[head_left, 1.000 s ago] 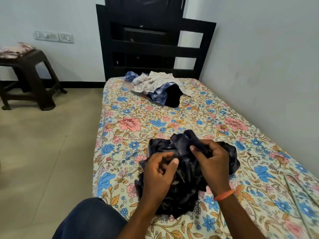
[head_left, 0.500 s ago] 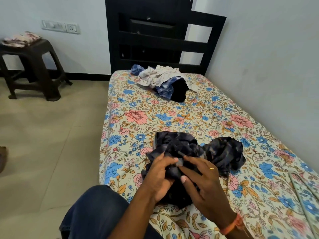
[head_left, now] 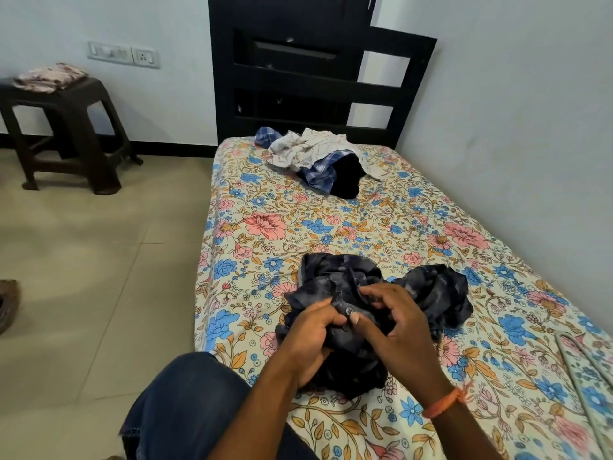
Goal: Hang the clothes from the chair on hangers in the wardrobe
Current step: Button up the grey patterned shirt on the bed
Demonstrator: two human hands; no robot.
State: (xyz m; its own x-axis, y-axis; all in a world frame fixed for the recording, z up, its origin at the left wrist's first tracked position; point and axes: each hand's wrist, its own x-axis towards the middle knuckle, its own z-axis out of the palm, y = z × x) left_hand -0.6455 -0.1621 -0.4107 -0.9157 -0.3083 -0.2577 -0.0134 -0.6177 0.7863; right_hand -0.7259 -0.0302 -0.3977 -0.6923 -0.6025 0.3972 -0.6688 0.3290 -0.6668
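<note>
Dark fabric: a navy shirt [head_left: 428,290] with a faded, mottled pattern is seen crumpled at lower centre of the frame, on the floral bedsheet [head_left: 282,227].
Button: a small round button [head_left: 348,311] is shown at the shirt's edge.
Left hand [head_left: 311,340]: fabric beside the button is pinched by curled fingers.
Right hand [head_left: 394,323]: the same fold is gripped, fingers bent.
Other clothes [head_left: 318,157]: heaped at upper centre.
Writing: none can be read.
</note>
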